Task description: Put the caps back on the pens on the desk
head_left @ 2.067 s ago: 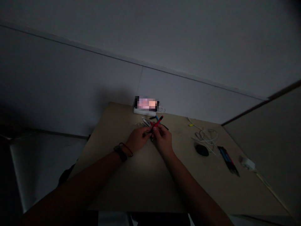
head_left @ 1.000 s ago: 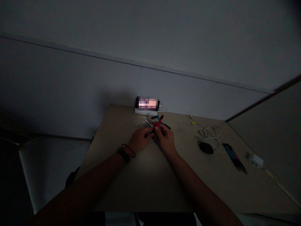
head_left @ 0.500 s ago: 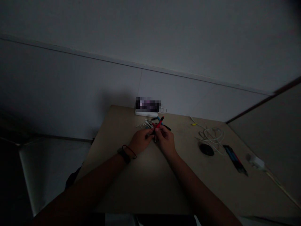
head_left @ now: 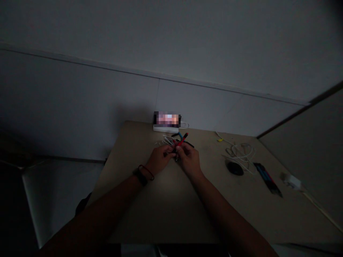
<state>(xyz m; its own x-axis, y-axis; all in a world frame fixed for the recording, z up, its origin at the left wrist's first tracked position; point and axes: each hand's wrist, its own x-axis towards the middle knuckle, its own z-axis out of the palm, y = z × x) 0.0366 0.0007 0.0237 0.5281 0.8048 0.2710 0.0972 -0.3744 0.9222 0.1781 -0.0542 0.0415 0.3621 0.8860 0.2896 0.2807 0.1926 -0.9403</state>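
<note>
My right hand (head_left: pixel 189 159) is closed on a red pen-like object (head_left: pixel 183 139) with a dark tip, which slants up and to the right. Close against it, my left hand (head_left: pixel 160 157) is closed too, its fingertips meeting at something small and dark that I cannot make out. Just beyond the fingers lie thin white pieces (head_left: pixel 168 139), a blue item (head_left: pixel 180 135) and a dark item (head_left: pixel 189 144), partly hidden by the hands. A dark band and a red cord circle my left wrist.
A lit phone (head_left: pixel 167 119), its screen blurred out, leans at the table's back edge on a white stand (head_left: pixel 165 129). To the right are a black mouse (head_left: pixel 235 168), a coiled white cable (head_left: pixel 248 153), a dark packet (head_left: pixel 268 179) and a white plug (head_left: pixel 294 182).
The phone screen has turned brighter. Both hands keep nearly the same place, and the red object's tip has shifted slightly to the right. The view has moved a little.
</note>
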